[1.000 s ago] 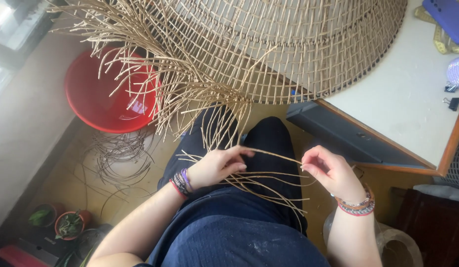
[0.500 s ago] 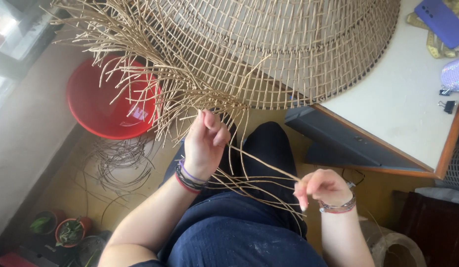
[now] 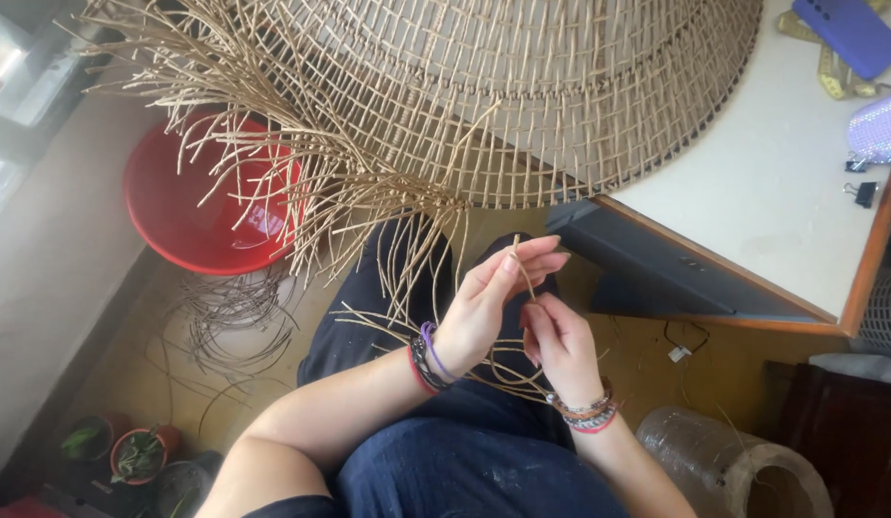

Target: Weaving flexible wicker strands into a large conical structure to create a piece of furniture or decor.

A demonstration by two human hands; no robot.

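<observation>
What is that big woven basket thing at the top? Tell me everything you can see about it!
The big woven basket is a wide, round, dome-like shape made of thin tan cane in an open grid you can see through. A darker band runs around its lower edge. It rests partly on the white table and hangs over the person's lap. On its left side the weaving is unfinished, with many loose strand ends sticking out and dangling. The left hand and right hand pinch one thin strand below it.
</observation>
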